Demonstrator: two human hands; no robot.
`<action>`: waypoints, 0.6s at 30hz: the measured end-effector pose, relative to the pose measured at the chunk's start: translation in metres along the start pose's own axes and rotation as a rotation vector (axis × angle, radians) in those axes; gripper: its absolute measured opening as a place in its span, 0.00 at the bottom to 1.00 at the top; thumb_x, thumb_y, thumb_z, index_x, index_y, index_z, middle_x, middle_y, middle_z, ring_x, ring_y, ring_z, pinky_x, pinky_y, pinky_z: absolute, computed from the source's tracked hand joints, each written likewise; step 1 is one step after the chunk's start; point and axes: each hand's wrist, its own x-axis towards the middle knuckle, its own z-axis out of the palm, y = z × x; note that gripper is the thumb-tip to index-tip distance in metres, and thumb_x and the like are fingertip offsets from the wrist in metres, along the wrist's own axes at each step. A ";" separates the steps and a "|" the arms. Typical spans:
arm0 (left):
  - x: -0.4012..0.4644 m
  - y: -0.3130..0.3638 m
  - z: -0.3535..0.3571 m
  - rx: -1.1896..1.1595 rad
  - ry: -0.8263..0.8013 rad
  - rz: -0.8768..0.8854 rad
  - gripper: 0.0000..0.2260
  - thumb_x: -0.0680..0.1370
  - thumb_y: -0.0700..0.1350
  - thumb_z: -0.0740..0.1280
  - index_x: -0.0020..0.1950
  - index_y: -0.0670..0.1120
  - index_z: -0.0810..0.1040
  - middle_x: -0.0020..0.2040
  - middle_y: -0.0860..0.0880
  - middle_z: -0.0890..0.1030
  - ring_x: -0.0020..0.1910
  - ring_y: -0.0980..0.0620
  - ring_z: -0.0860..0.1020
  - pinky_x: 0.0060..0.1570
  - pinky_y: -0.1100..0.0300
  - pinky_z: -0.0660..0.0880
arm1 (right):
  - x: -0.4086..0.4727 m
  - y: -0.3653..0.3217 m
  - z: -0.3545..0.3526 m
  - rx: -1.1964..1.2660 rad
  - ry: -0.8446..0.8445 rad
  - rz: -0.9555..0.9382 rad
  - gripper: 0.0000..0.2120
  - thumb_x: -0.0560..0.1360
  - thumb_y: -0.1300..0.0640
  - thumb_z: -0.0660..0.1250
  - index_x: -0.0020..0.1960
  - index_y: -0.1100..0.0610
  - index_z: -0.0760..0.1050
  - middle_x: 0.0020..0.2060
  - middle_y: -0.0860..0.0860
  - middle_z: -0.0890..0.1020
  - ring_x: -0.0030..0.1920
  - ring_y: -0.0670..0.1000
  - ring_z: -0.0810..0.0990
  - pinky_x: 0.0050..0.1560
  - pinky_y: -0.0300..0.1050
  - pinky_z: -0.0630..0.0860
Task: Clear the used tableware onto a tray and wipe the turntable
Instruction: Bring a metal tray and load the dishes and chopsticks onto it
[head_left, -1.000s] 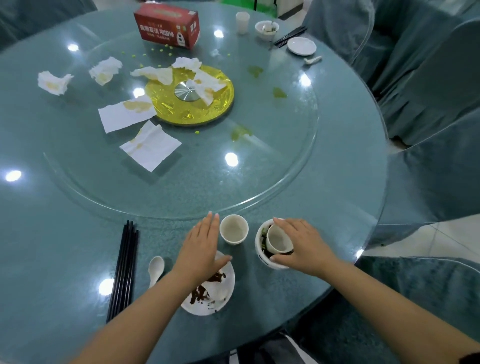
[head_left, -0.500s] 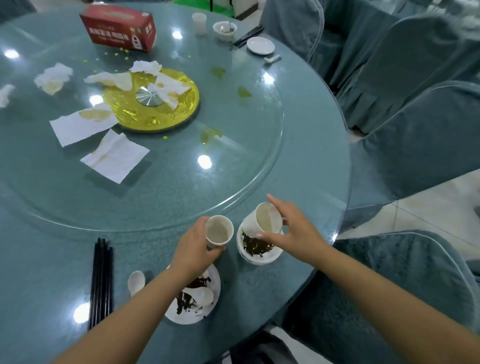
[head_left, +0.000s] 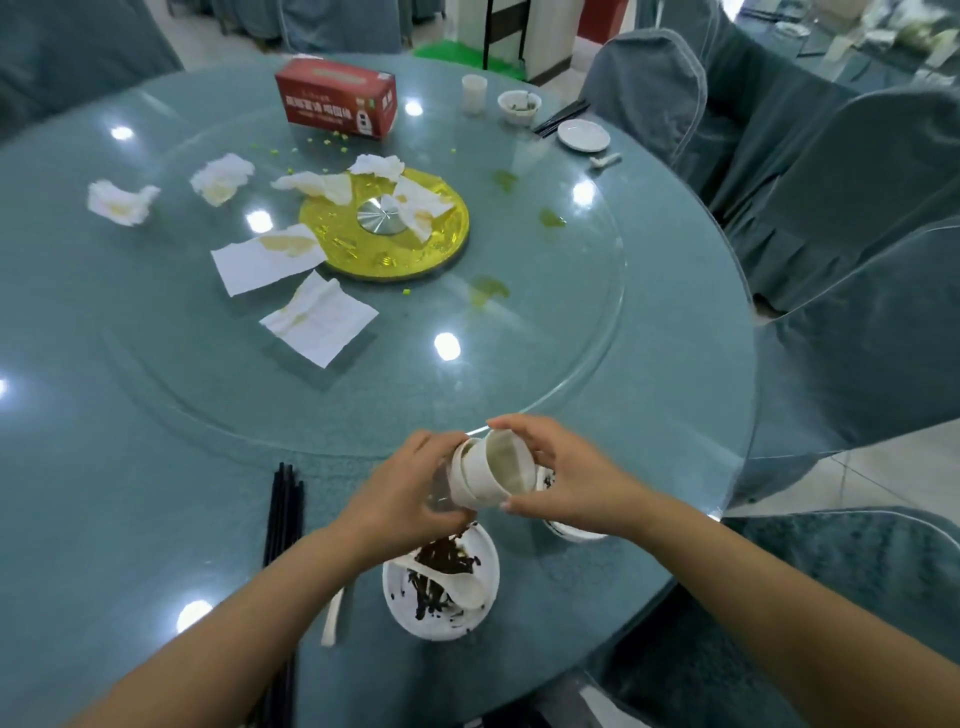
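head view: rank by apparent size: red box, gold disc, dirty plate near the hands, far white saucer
1. gold disc
2. red box and dirty plate: look alike, and the plate is far nearer the camera, so unranked
3. far white saucer

Bright, even overhead light. Round white glare spots dot the glossy teal glass surface (head_left: 156, 441). Wide-angle bending curves the edges; shadows stay soft.

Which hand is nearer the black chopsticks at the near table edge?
Left. The left hand grips a cup just right of the black chopsticks; the right hand, holding the other cup, is farther right, beyond the left.
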 end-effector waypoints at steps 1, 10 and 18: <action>-0.004 0.000 -0.005 -0.011 -0.011 0.002 0.31 0.65 0.53 0.76 0.66 0.59 0.68 0.57 0.58 0.72 0.55 0.62 0.72 0.55 0.59 0.74 | 0.002 -0.004 0.004 0.009 -0.020 -0.006 0.35 0.64 0.56 0.77 0.68 0.46 0.68 0.63 0.44 0.73 0.63 0.43 0.74 0.64 0.44 0.72; -0.037 -0.018 -0.036 -0.030 0.004 0.007 0.33 0.66 0.54 0.76 0.67 0.63 0.65 0.56 0.59 0.71 0.55 0.63 0.72 0.54 0.68 0.69 | 0.018 -0.035 0.033 0.074 -0.124 -0.017 0.35 0.64 0.66 0.77 0.67 0.50 0.69 0.61 0.47 0.77 0.61 0.42 0.76 0.65 0.41 0.72; -0.053 -0.030 -0.054 -0.008 0.002 -0.006 0.34 0.67 0.54 0.75 0.70 0.61 0.65 0.56 0.59 0.71 0.55 0.62 0.72 0.56 0.63 0.71 | 0.022 -0.052 0.051 0.072 -0.140 -0.071 0.35 0.65 0.70 0.72 0.63 0.41 0.71 0.65 0.42 0.74 0.66 0.41 0.72 0.67 0.46 0.71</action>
